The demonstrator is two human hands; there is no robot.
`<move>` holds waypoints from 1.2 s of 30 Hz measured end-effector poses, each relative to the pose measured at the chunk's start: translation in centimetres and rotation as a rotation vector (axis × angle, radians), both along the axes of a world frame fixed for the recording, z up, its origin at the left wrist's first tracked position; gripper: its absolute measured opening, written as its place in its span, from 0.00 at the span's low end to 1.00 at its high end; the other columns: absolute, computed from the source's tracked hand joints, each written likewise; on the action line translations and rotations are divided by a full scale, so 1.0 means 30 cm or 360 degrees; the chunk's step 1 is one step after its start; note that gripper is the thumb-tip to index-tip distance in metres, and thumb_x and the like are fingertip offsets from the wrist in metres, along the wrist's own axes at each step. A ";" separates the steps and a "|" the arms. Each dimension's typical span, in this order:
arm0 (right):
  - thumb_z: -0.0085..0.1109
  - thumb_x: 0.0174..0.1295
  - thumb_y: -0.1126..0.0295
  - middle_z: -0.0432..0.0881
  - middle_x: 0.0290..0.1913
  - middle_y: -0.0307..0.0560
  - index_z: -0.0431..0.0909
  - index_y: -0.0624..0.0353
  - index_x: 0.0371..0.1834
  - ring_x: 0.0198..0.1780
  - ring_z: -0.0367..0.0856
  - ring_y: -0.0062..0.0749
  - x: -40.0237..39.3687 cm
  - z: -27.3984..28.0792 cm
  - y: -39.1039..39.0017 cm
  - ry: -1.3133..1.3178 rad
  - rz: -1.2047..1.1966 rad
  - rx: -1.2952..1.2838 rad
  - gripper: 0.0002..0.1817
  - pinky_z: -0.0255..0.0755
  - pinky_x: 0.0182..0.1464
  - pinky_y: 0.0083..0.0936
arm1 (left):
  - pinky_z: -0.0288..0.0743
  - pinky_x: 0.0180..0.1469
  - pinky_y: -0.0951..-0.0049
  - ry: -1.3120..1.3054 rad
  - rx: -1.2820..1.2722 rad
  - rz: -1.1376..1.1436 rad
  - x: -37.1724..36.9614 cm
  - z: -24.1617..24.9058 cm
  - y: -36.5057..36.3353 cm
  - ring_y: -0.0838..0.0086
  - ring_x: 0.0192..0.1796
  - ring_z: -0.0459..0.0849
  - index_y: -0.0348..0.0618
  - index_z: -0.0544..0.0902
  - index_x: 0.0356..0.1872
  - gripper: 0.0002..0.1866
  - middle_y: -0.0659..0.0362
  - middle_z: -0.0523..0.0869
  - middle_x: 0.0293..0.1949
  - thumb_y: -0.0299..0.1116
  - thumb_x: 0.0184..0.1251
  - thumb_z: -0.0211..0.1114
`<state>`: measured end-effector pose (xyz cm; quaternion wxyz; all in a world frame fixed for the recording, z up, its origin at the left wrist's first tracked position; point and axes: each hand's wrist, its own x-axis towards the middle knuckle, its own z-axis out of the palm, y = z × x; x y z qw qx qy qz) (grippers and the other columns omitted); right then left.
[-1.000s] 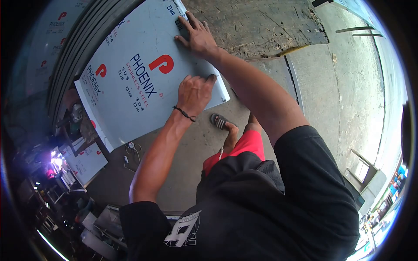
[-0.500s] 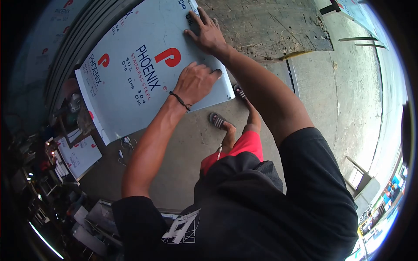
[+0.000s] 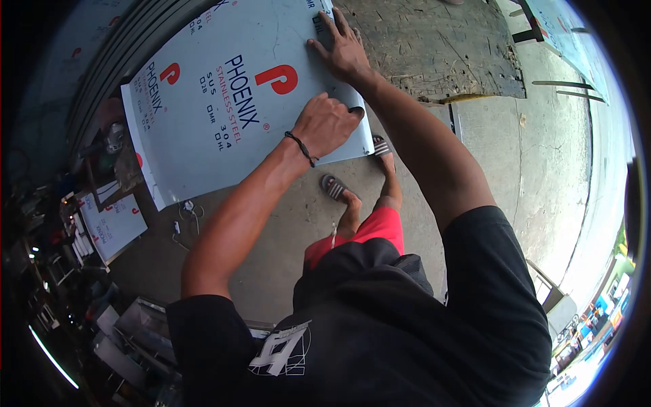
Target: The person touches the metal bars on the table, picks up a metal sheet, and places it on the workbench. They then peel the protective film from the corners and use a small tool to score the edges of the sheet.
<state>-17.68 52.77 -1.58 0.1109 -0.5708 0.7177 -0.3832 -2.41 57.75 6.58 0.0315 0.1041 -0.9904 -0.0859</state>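
A metal sheet (image 3: 196, 129) under a pale protective film, printed with red and blue lettering, lies in front of me. My left hand (image 3: 329, 125), with a dark cord bracelet at its wrist, is closed in a fist on the film beside the sheet's right edge. Its thumb side is dark, and whatever it may grip is hidden. Farther up the same edge, my right hand (image 3: 344, 54) rests with fingers spread, its fingertips at the border of the sheet.
A worn wooden board (image 3: 441, 47) adjoins the sheet on the right. White cable (image 3: 193, 211) lies on the concrete floor. At lower left stand another printed panel (image 3: 115, 227) and cluttered metal pieces (image 3: 149, 325). My sandalled feet (image 3: 336, 186) are below the sheet.
The view has shifted slightly, so sheet and hands appear farther right. My left fist sits slightly closer to the right edge. My right hand stays spread at the border.
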 end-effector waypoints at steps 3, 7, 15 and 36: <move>0.58 0.68 0.51 0.49 0.80 0.63 0.57 0.53 0.77 0.76 0.58 0.61 -0.004 0.005 -0.006 -0.0003 0.0019 0.0031 0.38 0.52 0.76 0.58 | 0.75 0.38 0.61 0.0037 0.0014 0.0054 0.010 -0.008 0.010 0.61 0.31 0.88 0.48 0.84 0.28 0.06 0.55 0.86 0.22 0.29 0.60 0.58; 0.58 0.68 0.51 0.50 0.80 0.64 0.57 0.54 0.77 0.76 0.58 0.62 0.001 0.001 -0.003 0.0031 0.0007 0.0026 0.38 0.52 0.76 0.58 | 0.76 0.36 0.59 0.0107 0.0018 0.0078 0.027 -0.022 0.024 0.60 0.29 0.88 0.47 0.83 0.28 0.06 0.54 0.85 0.21 0.29 0.60 0.58; 0.57 0.69 0.51 0.48 0.81 0.63 0.55 0.54 0.78 0.77 0.57 0.61 -0.004 -0.002 0.001 0.0009 0.0029 0.0065 0.39 0.51 0.77 0.58 | 0.81 0.30 0.54 -0.0060 0.0271 0.0628 0.141 -0.003 0.105 0.54 0.27 0.88 0.44 0.83 0.35 0.07 0.48 0.85 0.20 0.33 0.69 0.58; 0.52 0.70 0.42 0.46 0.83 0.51 0.50 0.38 0.81 0.79 0.55 0.53 -0.002 -0.010 -0.015 0.0075 -0.0026 0.0089 0.40 0.49 0.79 0.49 | 0.78 0.33 0.56 0.0365 0.0357 0.0735 0.051 0.009 0.114 0.52 0.31 0.85 0.43 0.82 0.33 0.08 0.50 0.84 0.26 0.35 0.70 0.63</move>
